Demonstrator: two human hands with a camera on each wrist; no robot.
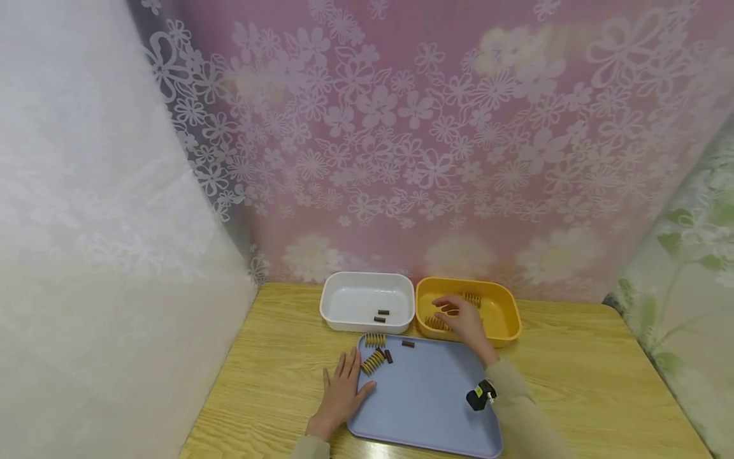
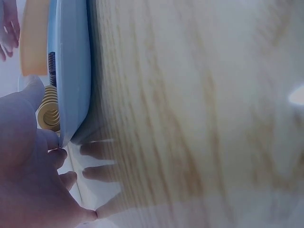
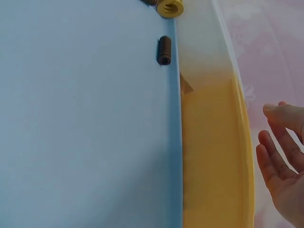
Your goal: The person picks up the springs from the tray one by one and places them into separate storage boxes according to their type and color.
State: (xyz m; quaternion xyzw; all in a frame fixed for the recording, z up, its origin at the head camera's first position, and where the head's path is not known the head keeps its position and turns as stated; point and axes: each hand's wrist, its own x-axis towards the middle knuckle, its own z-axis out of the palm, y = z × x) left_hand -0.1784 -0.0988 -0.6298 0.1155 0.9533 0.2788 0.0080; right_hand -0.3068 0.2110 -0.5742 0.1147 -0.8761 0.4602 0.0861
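My right hand (image 1: 466, 322) hovers over the yellow container (image 1: 504, 312), thumb and fingers apart; the right wrist view shows nothing between the fingers (image 3: 273, 156). Below it in the container lie yellow coil springs, one (image 1: 473, 299) at the back and another (image 1: 434, 323) near the front wall. My left hand (image 1: 339, 394) rests at the left edge of the blue tray (image 1: 424, 395), fingers spread. Just beyond its fingertips, two yellow springs (image 1: 373, 361) lie in the tray's far left corner. Beside them are small dark springs, one (image 1: 388, 356) close by and one (image 3: 164, 50) farther right.
A white container (image 1: 350, 306) stands behind the tray, left of the yellow one, with two small dark pieces (image 1: 383, 312) inside. All stand on a wooden table (image 1: 264, 357) against a flowered pink curtain (image 1: 401, 159). The right wrist wears a black device (image 1: 480, 395).
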